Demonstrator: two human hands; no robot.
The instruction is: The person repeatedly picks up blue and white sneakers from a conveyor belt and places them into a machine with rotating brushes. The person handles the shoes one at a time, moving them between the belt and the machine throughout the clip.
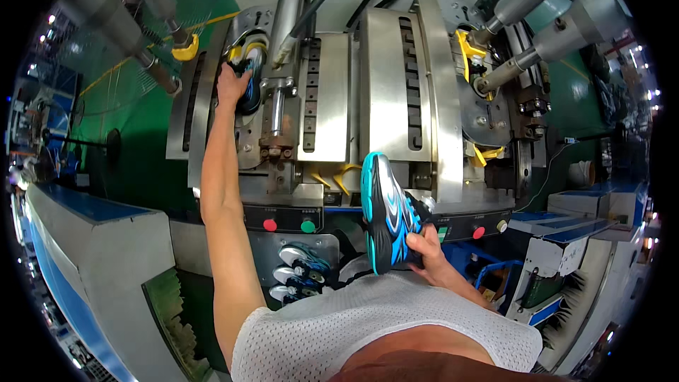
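Note:
My right hand grips a black, silver and bright blue sneaker by its ankle end. This sneaker is in front of the machine's near edge, toe pointing away from me, with its sole edge turned to the left. Reaching far forward, my left hand is closed on a second sneaker in the left station of the metal press machine. That sneaker is dark with blue parts, and its far end sits by a yellow piece. My left fingertips are partly hidden against it.
A metal cylinder with black hoses stands right of the left station. Along the machine's front are a red button and a green button. Several sneakers lie on a tray below. Thick grey posts slant in at right.

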